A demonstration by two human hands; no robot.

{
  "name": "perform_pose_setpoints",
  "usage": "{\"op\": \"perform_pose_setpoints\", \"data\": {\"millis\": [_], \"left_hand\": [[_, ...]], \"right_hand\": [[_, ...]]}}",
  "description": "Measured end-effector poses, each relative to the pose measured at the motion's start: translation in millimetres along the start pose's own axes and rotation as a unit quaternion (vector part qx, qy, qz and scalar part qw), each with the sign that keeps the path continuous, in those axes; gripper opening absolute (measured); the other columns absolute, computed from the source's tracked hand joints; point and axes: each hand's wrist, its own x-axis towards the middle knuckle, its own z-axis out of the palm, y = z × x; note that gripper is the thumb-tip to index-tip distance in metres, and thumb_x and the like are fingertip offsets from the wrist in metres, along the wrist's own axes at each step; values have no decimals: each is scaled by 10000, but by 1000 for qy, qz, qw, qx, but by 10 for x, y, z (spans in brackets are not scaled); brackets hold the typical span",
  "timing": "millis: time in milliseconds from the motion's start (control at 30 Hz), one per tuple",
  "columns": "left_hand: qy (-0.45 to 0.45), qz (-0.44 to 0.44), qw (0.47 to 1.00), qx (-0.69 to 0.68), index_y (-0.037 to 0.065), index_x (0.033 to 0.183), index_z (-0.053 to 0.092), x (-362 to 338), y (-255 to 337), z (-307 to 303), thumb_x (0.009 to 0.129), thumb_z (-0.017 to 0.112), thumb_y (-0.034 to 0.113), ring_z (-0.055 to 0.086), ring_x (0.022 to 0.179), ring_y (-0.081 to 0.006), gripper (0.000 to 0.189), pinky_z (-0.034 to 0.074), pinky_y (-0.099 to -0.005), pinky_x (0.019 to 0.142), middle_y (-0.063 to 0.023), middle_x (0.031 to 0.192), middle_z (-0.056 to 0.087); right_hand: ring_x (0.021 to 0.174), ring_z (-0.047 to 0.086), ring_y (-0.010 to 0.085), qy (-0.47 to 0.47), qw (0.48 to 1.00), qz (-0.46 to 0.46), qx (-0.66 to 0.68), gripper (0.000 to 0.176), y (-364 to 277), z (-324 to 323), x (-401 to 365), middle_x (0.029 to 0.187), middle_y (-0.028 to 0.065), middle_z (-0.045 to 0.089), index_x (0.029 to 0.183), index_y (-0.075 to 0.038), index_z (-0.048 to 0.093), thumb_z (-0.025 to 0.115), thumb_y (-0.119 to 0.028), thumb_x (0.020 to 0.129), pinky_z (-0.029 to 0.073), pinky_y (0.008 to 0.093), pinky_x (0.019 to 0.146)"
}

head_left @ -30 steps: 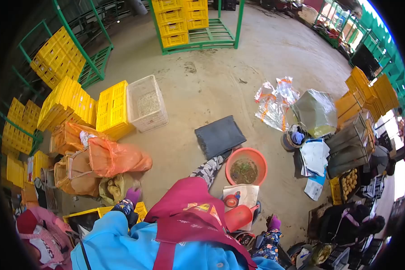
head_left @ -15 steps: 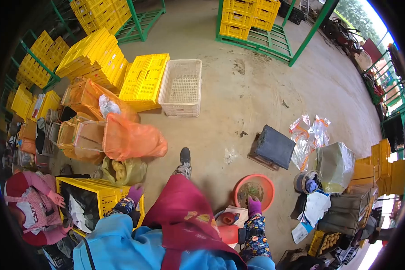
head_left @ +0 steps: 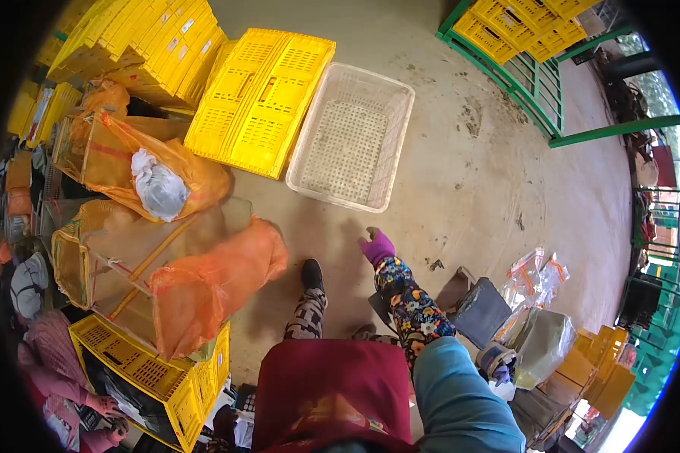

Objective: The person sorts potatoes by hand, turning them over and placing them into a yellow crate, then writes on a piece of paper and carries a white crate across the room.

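My right hand [head_left: 378, 247], in a purple glove with bare fingertips, reaches forward over the floor. Its fingers are slightly apart, and nothing shows in them. Just beyond it lies the pale plastic crate [head_left: 381, 174], whose near edge is a short way from the fingertips. The crate shows nothing inside but its perforated bottom. To the left, an orange mesh bag [head_left: 219, 283] droops over a frame. My left hand is out of sight; only a dark patch, perhaps a sleeve, shows low beside my apron.
Folded yellow crates [head_left: 261, 102] are stacked beside the pale crate. Another person's hands [head_left: 106, 408] are at a yellow crate [head_left: 147, 362] at lower left. A dark block-shaped seat [head_left: 482, 313] and a clear plastic bag [head_left: 548, 347] are on the right. A green rack [head_left: 506, 90] stands behind.
I have risen from the low seat and turned. My right hand has left the red basin and stretched forward near the pale crate. The basin and my left hand have gone out of view.
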Motion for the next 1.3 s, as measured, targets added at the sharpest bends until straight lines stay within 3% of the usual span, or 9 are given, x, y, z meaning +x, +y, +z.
{"op": "perform_pose_setpoints", "data": {"millis": [200,433,533,633,700,800,867,933,1300], "left_hand": [[99,-126,983,-93,208,837,496,-424,-169,615,858,556,311,496,639,-214,121,399,-354,459,-24,740,469],[119,-157,968,-155,196,852,522,-694,14,1416,855,567,318,508,642,-224,130,416,-365,481,-33,731,475],[100,-126,972,-172,190,858,534,-672,287,1805,853,572,321,514,644,-228,136,424,-369,490,-37,726,478],[77,-74,977,-185,185,865,545,-655,610,2101,852,577,324,519,646,-233,143,431,-374,500,-42,722,480],[43,-25,976,-214,182,869,553,-652,765,2200,851,580,325,522,647,-236,148,436,-377,506,-44,719,482],[-172,44,880,-441,176,876,564,-379,1129,2312,850,585,328,528,648,-240,156,443,-382,516,-49,715,485],[-93,133,954,-251,203,898,507,-423,1598,2556,913,498,324,452,595,-180,122,365,-322,458,-19,675,420],[11,90,983,-161,209,847,490,-700,2214,2944,925,515,297,459,585,-172,120,357,-334,456,-12,672,432],[32,62,979,-193,215,860,536,-186,4165,3573,975,526,373,461,537,-182,196,353,-342,449,-19,651,467]], "right_hand": [[1133,627,313,-32,962,-99,-253,650,-954,353,1400,1239,143,652,1302,-113,575,684,-475,773,475,439,976],[968,683,311,-176,944,-101,-258,341,-936,442,1680,1003,94,721,1111,-211,692,612,-433,864,528,432,859],[935,682,322,-183,955,-101,-209,399,-1309,-709,1551,969,93,725,1109,-174,699,593,-478,874,524,448,848],[823,708,262,-11,947,-263,-184,428,-1282,-2000,1798,884,92,733,1082,-101,706,677,-445,829,540,401,783],[632,664,199,-255,958,-119,61,411,-1617,-3239,2037,753,90,698,1033,-7,687,754,-345,809,530,335,625],[548,597,153,-236,929,-100,266,265,-1851,-4518,1949,689,82,641,984,21,664,750,-182,835,478,288,505],[559,589,157,-213,915,-76,335,201,-1952,-5248,1595,684,69,614,971,2,652,722,-152,862,478,300,500],[558,578,155,-201,901,-49,380,183,-2086,-5712,1273,681,59,606,953,-5,647,721,-146,862,478,306,518],[612,587,125,-183,901,-137,368,302,-3253,-6235,1879,777,51,619,1065,0,625,774,-139,842,466,277,493]]}}
